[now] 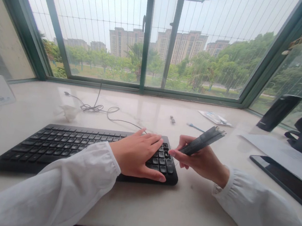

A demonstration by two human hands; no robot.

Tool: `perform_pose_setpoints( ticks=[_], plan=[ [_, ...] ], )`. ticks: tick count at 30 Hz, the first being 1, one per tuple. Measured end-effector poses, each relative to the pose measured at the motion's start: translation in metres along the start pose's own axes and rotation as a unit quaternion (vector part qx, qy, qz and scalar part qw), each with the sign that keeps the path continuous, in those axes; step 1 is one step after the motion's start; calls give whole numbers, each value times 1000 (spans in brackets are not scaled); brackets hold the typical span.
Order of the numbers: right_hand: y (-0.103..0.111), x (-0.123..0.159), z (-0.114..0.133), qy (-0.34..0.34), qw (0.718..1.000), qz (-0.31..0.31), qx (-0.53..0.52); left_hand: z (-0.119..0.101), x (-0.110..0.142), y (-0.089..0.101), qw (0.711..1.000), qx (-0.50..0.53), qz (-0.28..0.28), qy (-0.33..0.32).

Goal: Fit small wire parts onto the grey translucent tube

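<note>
A black keyboard lies on the white counter, its right end nearest to my hands. My left hand rests across the keyboard's right part, fingers stretched and thumb spread over the number keys, hiding some of them. Just off the right end, my right hand is closed around a thick, dark grey stick-like tool. The tool tilts up to the right, and its upper end looks ragged and pale. Its lower end points toward the number keys; the tip there is too thin and blurred to make out.
Behind the keyboard lie a coiled cable, crumpled tissue, a small USB stick, a thin blue tool and a plastic packet. At right are a phone, white paper and a black upright case.
</note>
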State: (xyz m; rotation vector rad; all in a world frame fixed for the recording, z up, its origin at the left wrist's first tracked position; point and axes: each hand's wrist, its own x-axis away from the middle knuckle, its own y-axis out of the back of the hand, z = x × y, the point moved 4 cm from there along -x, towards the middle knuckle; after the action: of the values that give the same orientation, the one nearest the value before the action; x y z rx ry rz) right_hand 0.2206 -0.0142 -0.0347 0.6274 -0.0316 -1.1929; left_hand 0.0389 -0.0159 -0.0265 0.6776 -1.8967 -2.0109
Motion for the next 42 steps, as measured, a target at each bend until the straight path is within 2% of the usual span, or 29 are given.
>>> perform_pose_setpoints(
  ticks=[5,11,19,25,30,42],
  plan=[
    [-2,-1,2,2,1000,-10,20,0,0,0,1000,-1,4,0],
    [-5,-4,-1,-22,999,37,-6,-1,-1,0,1000,-1,11,5],
    [-5,-5,-1,-29,999,38,6,0,-1,1,1000,-8,-1,-3],
    [-6,-3,6,27,990,19,134,0,0,-1,1000,-9,-7,-7],
    [-5,-1,12,42,982,11,184,-1,-1,2,1000,-6,-2,-5],
    [-5,-1,14,77,985,65,143,-1,-1,2,1000,-1,-3,-5]
  ],
)
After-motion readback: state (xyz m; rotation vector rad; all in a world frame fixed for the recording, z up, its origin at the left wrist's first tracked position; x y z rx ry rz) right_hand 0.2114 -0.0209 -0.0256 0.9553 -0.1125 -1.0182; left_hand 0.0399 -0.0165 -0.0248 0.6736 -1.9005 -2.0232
